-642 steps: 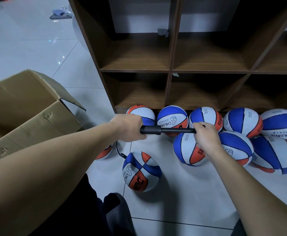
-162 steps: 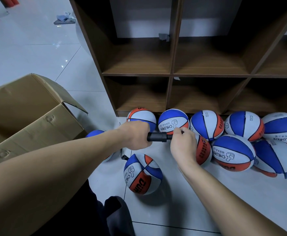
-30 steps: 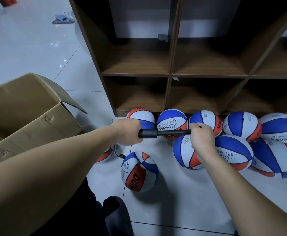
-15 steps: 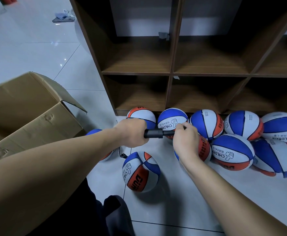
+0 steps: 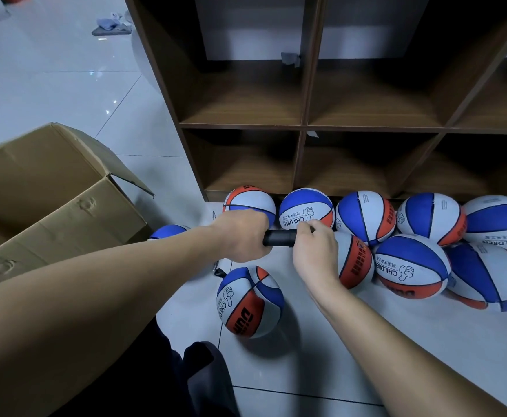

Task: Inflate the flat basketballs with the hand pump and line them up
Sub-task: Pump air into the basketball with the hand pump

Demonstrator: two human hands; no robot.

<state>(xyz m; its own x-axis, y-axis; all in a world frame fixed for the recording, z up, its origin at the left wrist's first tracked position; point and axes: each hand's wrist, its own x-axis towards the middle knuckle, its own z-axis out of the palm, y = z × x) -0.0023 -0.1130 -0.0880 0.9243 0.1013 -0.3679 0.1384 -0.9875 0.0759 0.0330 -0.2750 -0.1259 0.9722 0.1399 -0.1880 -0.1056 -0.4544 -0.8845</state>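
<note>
My left hand (image 5: 241,237) grips the black barrel of the hand pump (image 5: 278,238). Close beside it, my right hand (image 5: 315,251) grips the pump's handle, with almost none of the rod showing. A thin black hose (image 5: 217,270) hangs under my left hand. A red, white and blue basketball (image 5: 250,300) sits on the floor just below the hands, near the hose. Several inflated basketballs of the same colours (image 5: 411,263) lie in two rows along the foot of the shelf. Another ball (image 5: 169,231) peeks out from behind my left forearm.
A dark wooden cubby shelf (image 5: 305,127) stands straight ahead. On the left, an open cardboard box (image 5: 50,203) rests on the pale tiled floor (image 5: 321,350). Cloth items (image 5: 110,25) lie far back on the floor. My dark trouser leg (image 5: 186,377) is at the bottom.
My right hand has pushed the pump handle leftward, from stretched out a second ago to nearly against my left hand now. The ball by the hose has hardly shifted.
</note>
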